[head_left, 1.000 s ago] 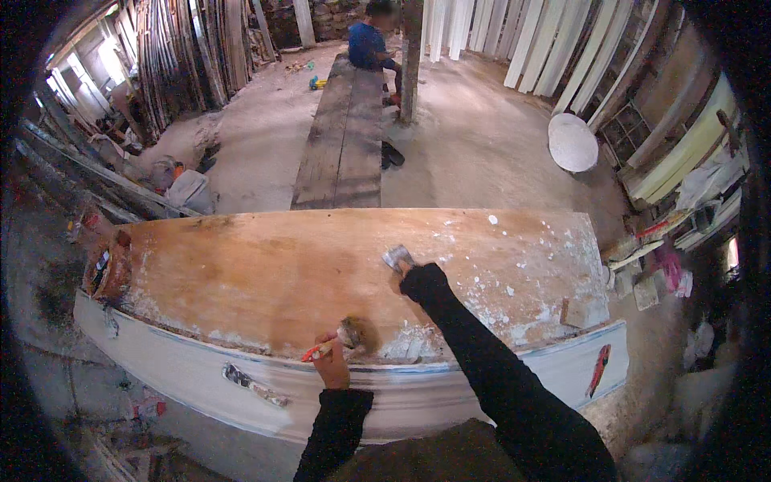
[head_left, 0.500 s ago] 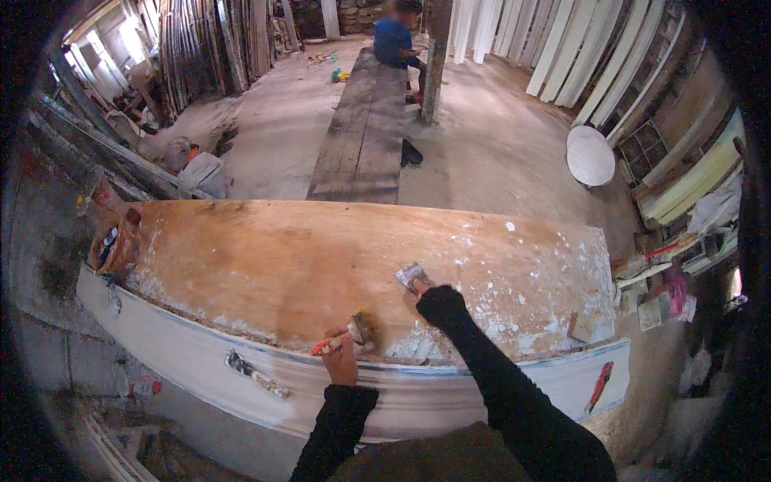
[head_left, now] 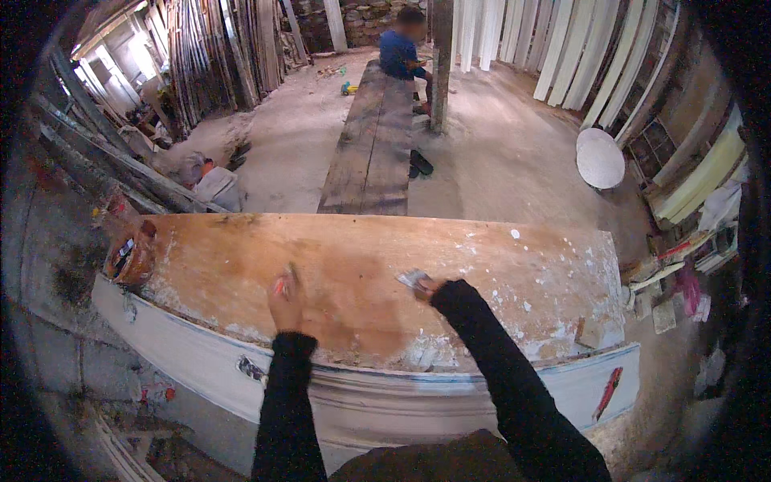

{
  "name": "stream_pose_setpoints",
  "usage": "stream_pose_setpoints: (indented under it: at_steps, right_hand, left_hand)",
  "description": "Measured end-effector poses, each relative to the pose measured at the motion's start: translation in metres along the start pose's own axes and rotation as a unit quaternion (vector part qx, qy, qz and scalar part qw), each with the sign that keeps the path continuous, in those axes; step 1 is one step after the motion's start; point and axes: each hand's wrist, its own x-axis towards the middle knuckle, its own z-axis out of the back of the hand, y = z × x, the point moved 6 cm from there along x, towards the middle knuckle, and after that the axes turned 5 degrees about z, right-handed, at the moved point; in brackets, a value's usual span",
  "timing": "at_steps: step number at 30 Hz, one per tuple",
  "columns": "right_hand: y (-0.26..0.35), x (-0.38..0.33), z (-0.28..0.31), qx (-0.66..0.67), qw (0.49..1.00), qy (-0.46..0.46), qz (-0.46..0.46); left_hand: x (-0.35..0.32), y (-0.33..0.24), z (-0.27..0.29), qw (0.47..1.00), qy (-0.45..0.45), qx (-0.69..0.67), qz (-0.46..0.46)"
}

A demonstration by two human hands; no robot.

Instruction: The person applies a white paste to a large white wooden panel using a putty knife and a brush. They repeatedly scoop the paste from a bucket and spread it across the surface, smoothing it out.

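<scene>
A long wooden panel, spattered with white on its right side, lies across in front of me. Over its left part is my left hand, its fingers closed round an orange-handled paintbrush that is smeared by motion. My right hand grips a scraper with a broad grey metal blade, low over the right-centre of the panel. Between the hands a darker patch marks the wood. Along the near edge runs a white moulded board. A metal-ended tool lies on it, partly behind my left sleeve.
A brown container with items in it stands at the panel's left end. A red tool rests on the board's right end. Beyond the panel stretches a dark plank bench, where a person in blue sits beside a post.
My left hand has moved left and away from me with the paintbrush, over the panel. My right hand stays near its place with the scraper. The whole view has shifted slightly.
</scene>
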Motion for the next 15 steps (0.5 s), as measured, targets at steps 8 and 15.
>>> stream_pose_setpoints:
  at_steps: [8, 15]
  right_hand:
    - [0.077, -0.196, 0.065, 0.144, 0.987, -0.073, -0.018]
    - [0.080, -0.223, 0.071, 0.197, 0.975, -0.075, -0.070]
  left_hand:
    - [0.092, 0.053, -0.044, 0.907, -0.018, 0.383, -0.172]
    - [-0.034, -0.056, -0.196, 0.901, 0.231, 0.236, -0.281]
